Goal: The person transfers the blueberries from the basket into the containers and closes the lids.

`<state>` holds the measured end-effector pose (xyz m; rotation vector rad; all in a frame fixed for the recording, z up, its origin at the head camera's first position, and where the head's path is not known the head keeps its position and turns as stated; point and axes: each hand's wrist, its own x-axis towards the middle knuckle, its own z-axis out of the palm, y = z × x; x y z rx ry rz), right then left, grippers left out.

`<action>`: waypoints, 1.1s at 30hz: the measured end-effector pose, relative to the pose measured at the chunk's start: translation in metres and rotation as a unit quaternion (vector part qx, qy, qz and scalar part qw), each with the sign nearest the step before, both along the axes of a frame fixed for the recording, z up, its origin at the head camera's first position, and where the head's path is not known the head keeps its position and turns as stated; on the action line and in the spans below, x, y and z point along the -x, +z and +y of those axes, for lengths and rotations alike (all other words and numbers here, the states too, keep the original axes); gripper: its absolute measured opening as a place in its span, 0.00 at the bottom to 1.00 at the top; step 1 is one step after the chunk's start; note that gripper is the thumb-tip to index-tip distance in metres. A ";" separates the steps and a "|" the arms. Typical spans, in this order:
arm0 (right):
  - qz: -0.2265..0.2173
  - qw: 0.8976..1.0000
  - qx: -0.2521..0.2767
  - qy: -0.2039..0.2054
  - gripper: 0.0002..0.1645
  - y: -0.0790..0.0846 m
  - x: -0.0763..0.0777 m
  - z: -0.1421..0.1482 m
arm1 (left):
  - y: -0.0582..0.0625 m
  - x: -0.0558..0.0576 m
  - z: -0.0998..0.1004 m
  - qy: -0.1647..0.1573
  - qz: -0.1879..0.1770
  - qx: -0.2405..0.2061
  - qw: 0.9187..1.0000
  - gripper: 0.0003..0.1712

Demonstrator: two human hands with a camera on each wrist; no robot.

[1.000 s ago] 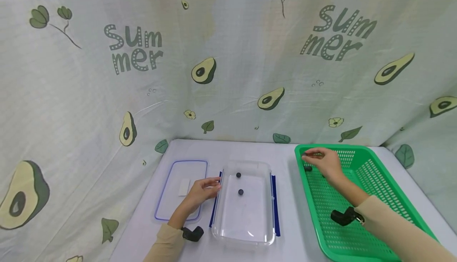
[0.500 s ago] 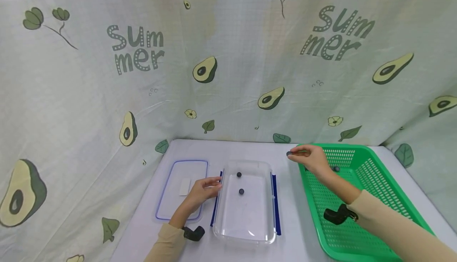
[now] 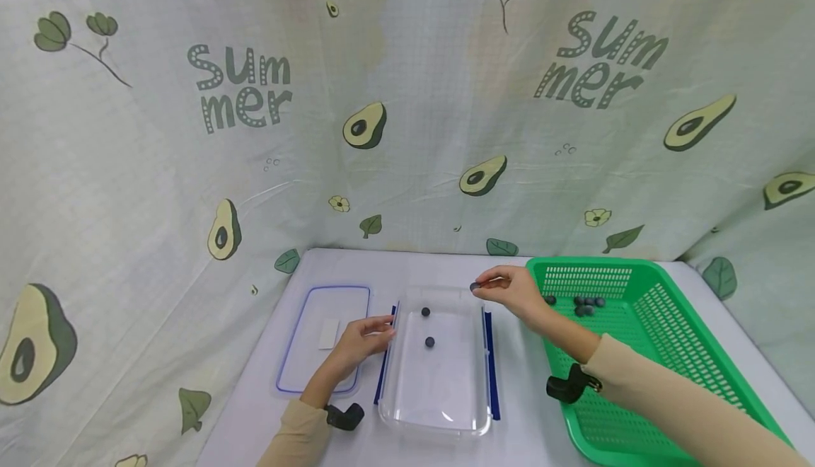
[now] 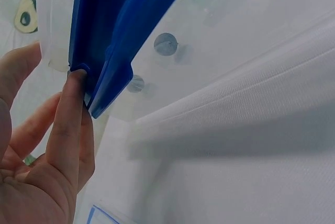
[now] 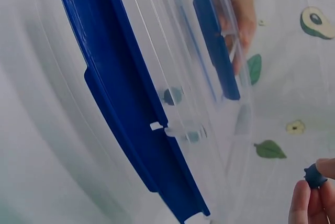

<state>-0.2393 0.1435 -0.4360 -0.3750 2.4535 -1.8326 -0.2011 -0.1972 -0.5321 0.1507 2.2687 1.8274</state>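
Between the thumb and fingers of my right hand (image 3: 516,291), a dark blueberry (image 5: 315,177) is pinched. That hand hovers by the far right corner of a clear plastic container (image 3: 436,389). Two blueberries lie inside the container, a farther one (image 3: 425,312) and a nearer one (image 3: 429,342). At the container's left side is my left hand (image 3: 361,343), fingers fairly straight. In the left wrist view its fingertips touch the blue side latch (image 4: 120,41), which hangs folded down. A second blue latch (image 5: 120,82) hangs on the right side.
A green plastic basket (image 3: 573,428) stands at the right, with several blueberries (image 3: 584,304) near its far end. To the left, a clear lid with a blue rim (image 3: 293,339) lies flat on the white table (image 3: 516,382). A printed curtain (image 3: 407,99) hangs behind.
My right hand has moved left with the blueberry, from over the basket to the container's far right corner. More blueberries in the basket are now uncovered. The left hand has stayed put.
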 end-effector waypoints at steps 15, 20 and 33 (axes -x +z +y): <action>-0.028 0.999 -0.017 0.029 0.12 -0.011 -0.004 -0.031 | 0.002 -0.002 0.001 0.002 0.000 0.000 1.000 0.29; -0.031 0.999 -0.010 0.030 0.11 -0.014 -0.002 -0.033 | 0.003 -0.003 0.002 0.006 0.000 0.005 1.000 0.28; -0.020 0.999 0.011 0.043 0.12 -0.012 -0.004 -0.032 | 0.022 -0.013 0.007 0.010 0.001 0.011 1.000 0.26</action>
